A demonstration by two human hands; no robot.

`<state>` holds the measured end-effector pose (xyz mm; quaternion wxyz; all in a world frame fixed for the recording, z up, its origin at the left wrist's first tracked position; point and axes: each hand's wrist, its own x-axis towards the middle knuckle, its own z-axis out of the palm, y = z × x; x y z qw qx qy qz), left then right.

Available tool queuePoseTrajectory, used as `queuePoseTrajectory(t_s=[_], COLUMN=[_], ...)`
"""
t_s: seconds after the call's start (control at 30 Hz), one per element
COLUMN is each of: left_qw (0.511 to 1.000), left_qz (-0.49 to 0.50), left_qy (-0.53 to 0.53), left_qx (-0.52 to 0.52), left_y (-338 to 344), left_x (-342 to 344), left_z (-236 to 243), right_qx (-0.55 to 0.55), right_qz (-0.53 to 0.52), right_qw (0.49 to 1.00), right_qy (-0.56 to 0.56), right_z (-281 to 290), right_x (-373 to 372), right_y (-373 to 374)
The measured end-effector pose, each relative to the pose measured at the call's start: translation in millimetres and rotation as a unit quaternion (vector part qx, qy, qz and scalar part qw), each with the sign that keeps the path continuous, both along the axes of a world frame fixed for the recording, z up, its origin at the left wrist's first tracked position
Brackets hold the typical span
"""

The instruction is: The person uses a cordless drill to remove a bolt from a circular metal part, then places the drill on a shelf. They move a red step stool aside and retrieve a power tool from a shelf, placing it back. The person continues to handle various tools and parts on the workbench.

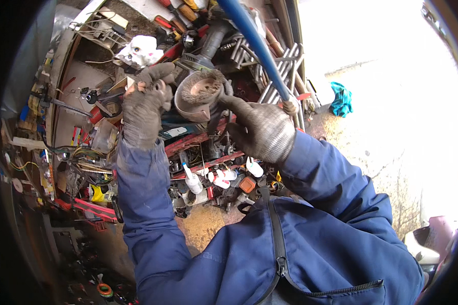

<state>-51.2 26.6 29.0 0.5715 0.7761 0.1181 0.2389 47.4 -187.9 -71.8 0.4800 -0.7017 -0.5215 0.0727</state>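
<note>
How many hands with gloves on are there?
2. The left hand is just left of the round tool head, and the right hand is to its right. Neither hand is hidden, though some fingertips are hard to see.

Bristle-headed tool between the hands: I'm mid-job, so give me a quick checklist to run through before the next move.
1. Gloves on both hands: ok; the left hand and right hand are both gloved.
2. Bristle head in view: ok; it faces the camera inside its metal cup.
3. Right forefinger off the cup: cannot tell; it points at the cup's right side, contact unclear.
4. Left hand's grip: cannot tell; its fingers are bent beside the cup, and what they hold is unclear.
5. Clear surroundings: not ok; metal rods crowd close by, and a blue tube slants down toward the right hand.
6. Power off: cannot tell.
</note>
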Motion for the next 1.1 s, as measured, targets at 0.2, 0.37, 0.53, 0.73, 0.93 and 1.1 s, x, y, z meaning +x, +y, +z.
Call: queuePoseTrajectory(t_s=[0.2,0.37,0.53,0.73,0.93,1.1], left_qw=[0.997,0.983,0.981,0.995,0.927,0.906], left_qz=[-0.015,-0.131,-0.127,-0.014,-0.021,0.008], left_qy=[-0.034,-0.128,-0.097,-0.048,0.158,0.161], left_qx=[0.069,0.022,0.109,0.084,0.339,0.391], left_y=[-36.6,-43.9,-18.9,20.1,16.9,7.7], left_x=[-16.3,-5.2,-11.0,-27.1,-42.5,-51.7], left_z=[6.7,14.8,23.5,6.0,-19.1,-30.1], right_qx=[0.298,0.243,0.219,0.221,0.223,0.155], right_qz=[0.017,0.09,0.099,-0.004,0.014,0.029], right_qw=[0.95,0.926,0.923,0.927,0.94,0.985], right_qy=[0.096,0.275,0.299,0.302,0.256,0.076], right_z=[42.7,77.5,91.2,69.0,48.1,42.9], right_x=[-7.4,5.3,14.3,16.7,22.9,23.1], right_y=[18.9,45.7,49.3,24.4,27.9,23.8])
